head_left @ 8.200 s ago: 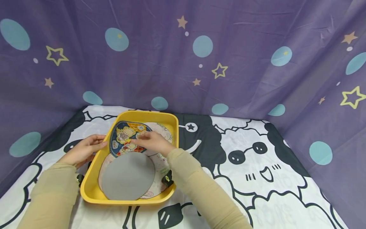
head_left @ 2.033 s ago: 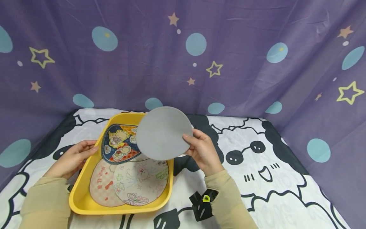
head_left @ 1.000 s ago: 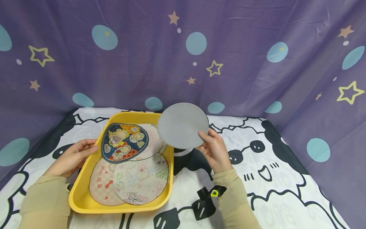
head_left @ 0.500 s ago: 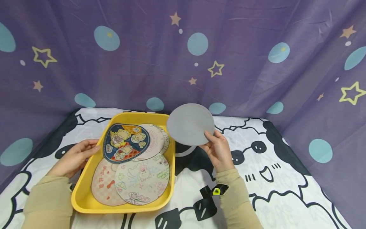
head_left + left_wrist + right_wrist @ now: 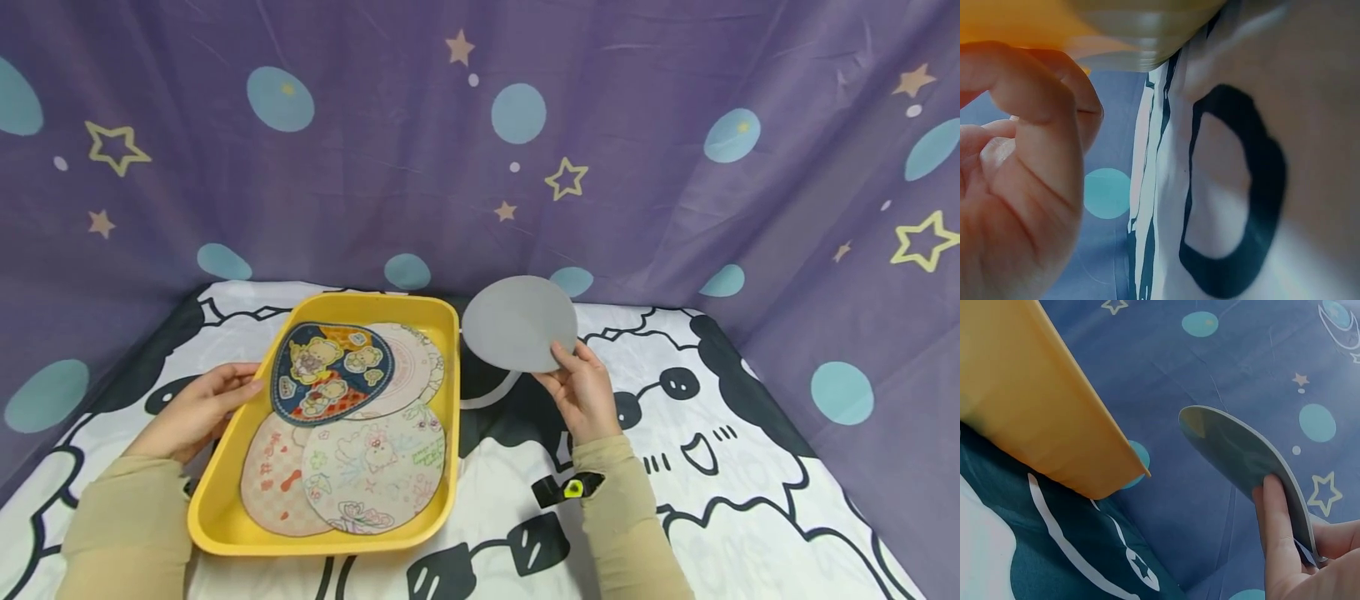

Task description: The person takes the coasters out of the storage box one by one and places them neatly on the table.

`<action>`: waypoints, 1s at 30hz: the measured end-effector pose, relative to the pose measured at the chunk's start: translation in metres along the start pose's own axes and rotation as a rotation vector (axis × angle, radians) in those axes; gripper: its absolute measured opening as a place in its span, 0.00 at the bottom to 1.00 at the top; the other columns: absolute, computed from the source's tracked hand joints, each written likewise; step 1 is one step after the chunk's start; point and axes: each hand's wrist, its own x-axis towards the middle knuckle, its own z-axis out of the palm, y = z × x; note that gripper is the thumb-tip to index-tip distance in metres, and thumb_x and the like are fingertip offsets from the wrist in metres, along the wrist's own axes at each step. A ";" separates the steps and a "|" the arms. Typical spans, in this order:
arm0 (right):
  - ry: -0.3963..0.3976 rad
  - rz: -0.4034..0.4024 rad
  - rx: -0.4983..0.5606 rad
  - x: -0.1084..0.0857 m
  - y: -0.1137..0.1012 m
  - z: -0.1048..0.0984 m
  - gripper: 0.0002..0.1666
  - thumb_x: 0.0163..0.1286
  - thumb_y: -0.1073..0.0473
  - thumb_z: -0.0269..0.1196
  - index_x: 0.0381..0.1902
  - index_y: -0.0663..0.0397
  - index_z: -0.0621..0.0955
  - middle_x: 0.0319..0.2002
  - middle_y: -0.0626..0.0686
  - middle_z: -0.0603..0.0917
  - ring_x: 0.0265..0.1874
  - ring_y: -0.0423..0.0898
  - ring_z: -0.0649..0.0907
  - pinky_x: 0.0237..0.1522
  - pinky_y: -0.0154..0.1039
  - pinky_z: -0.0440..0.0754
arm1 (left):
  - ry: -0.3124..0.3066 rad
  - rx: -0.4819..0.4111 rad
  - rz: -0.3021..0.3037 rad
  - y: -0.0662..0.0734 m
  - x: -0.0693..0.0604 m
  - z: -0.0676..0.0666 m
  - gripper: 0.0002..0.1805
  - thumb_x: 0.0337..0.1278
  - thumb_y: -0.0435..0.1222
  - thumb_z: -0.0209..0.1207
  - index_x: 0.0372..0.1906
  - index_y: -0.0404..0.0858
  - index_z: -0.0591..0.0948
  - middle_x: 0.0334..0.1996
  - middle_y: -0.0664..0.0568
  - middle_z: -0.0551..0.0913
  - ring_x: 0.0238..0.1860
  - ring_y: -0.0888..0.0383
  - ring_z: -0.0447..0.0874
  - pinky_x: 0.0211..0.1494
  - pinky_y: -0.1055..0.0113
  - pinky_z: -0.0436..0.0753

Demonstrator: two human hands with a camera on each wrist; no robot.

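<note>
My right hand (image 5: 588,396) pinches a thin, round grey mat (image 5: 517,321) by its near right edge, thumb on top and fingers underneath. The mat is held up, tilted, to the right of a yellow tray (image 5: 197,521); in the right wrist view the mat's darker underside (image 5: 1229,450) shows. My left hand (image 5: 197,412) grips the tray's left side, its thumb at the rim and the other fingers bent by the outer wall. Inside the tray lie overlapping printed mats: a blue and orange bear mat (image 5: 330,372), a pink checked mat (image 5: 277,483) and a white doodle-print mat (image 5: 378,471).
Beneath the tray a black-and-white cartoon cloth (image 5: 750,533) covers the table. A purple curtain (image 5: 420,200) with stars and dots rises behind and on both sides. A small black device (image 5: 567,489) is worn on the right wrist.
Early on, the grey mat lay in the tray and my right hand was at the blue mat. It has since lifted the grey mat out and carried it rightward. My left hand keeps its place.
</note>
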 end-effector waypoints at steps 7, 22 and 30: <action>0.001 0.009 0.011 0.003 0.002 -0.004 0.26 0.77 0.68 0.51 0.71 0.59 0.66 0.43 0.51 0.84 0.39 0.42 0.88 0.42 0.37 0.86 | -0.005 0.000 0.004 -0.001 0.000 -0.001 0.36 0.76 0.46 0.48 0.71 0.22 0.52 0.46 0.57 0.76 0.42 0.68 0.82 0.44 0.65 0.86; 0.011 0.031 -0.014 0.008 0.009 -0.008 0.27 0.77 0.67 0.51 0.72 0.60 0.64 0.38 0.50 0.85 0.34 0.42 0.89 0.39 0.36 0.87 | -0.010 0.005 0.025 -0.001 0.000 -0.001 0.35 0.77 0.44 0.47 0.71 0.21 0.52 0.45 0.59 0.76 0.42 0.68 0.82 0.43 0.66 0.86; 0.012 0.054 -0.021 0.010 0.012 -0.011 0.27 0.78 0.67 0.49 0.73 0.61 0.63 0.36 0.49 0.85 0.34 0.42 0.89 0.39 0.36 0.87 | -0.019 -0.002 0.031 -0.001 0.000 0.000 0.35 0.77 0.44 0.47 0.71 0.21 0.52 0.46 0.57 0.75 0.42 0.67 0.82 0.43 0.65 0.86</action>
